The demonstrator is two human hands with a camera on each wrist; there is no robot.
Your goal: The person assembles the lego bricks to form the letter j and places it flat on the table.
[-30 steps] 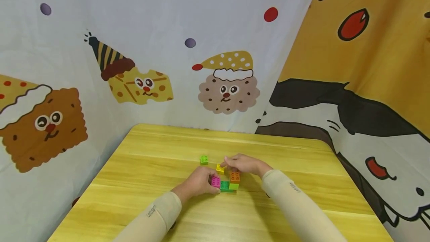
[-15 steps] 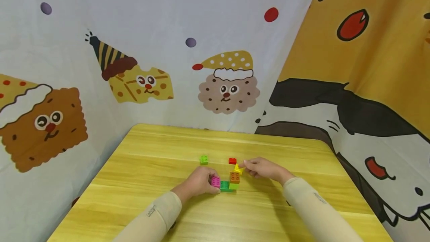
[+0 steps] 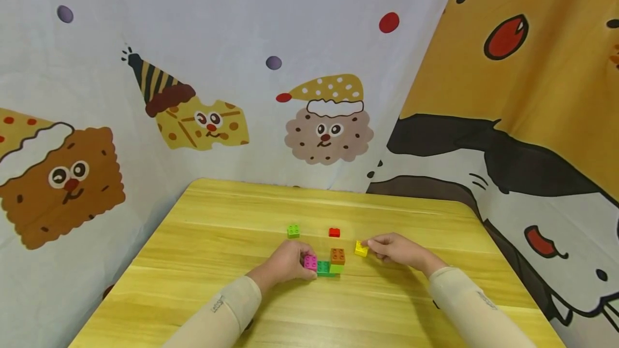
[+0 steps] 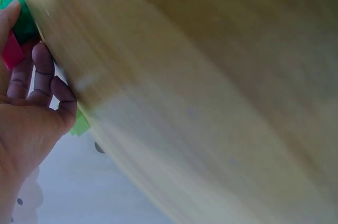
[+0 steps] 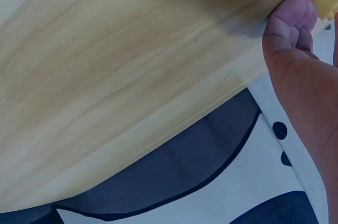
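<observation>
In the head view, my left hand (image 3: 285,262) grips the pink toy brick (image 3: 311,262) at the left end of a small build. Its thumb lies at the near side, its fingers behind. The build has a green base brick (image 3: 324,268), with a lime brick (image 3: 336,269) and an orange brick (image 3: 337,255) stacked at its right end. In the left wrist view the thumb presses the green brick (image 4: 24,23). To the right, my right hand (image 3: 398,250) pinches a yellow brick (image 3: 360,248) by its right side, close over the table. Its other fingers are curled.
A loose lime green brick (image 3: 293,231) and a red brick (image 3: 334,232) lie behind the build on the wooden table (image 3: 232,214). A cartoon-printed curtain (image 3: 242,31) hangs right behind the table's far edge.
My right hand has moved to the right with the yellow brick, away from behind the build. The red brick, hidden at first, now shows. My left hand and the build stay in place.
</observation>
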